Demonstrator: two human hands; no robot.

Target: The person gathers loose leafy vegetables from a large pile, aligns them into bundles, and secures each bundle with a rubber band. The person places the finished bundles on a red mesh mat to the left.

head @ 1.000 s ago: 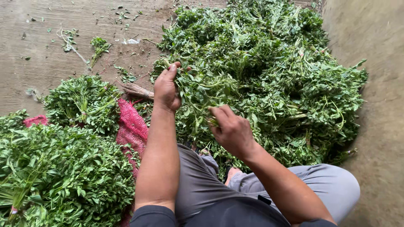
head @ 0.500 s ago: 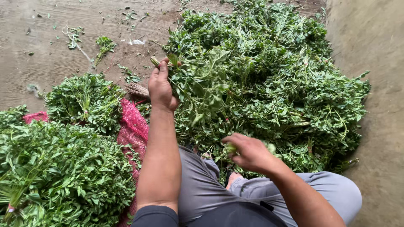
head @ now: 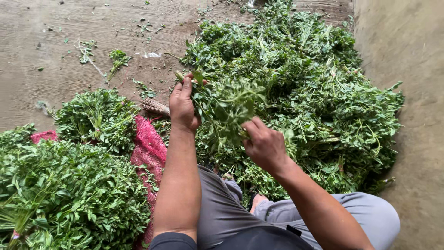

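Observation:
My left hand (head: 182, 105) is closed around the stems of a bunch of leafy green herbs (head: 226, 109), held just above a big loose pile of the same greens (head: 323, 97). My right hand (head: 264, 144) grips the leafy end of that bunch from the right, fingers curled into it. Both forearms reach out over my knees in grey trousers (head: 365, 213).
Tied bundles of greens (head: 95, 118) and a larger heap (head: 60, 194) lie at the left on a red mesh sack (head: 149, 146). The floor (head: 69, 28) is bare concrete with scattered leaf scraps. A concrete wall (head: 411, 69) rises at the right.
My right hand has come up from the low part of the pile to the bunch in my left hand and now grips it. The left hand has stayed about where it was.

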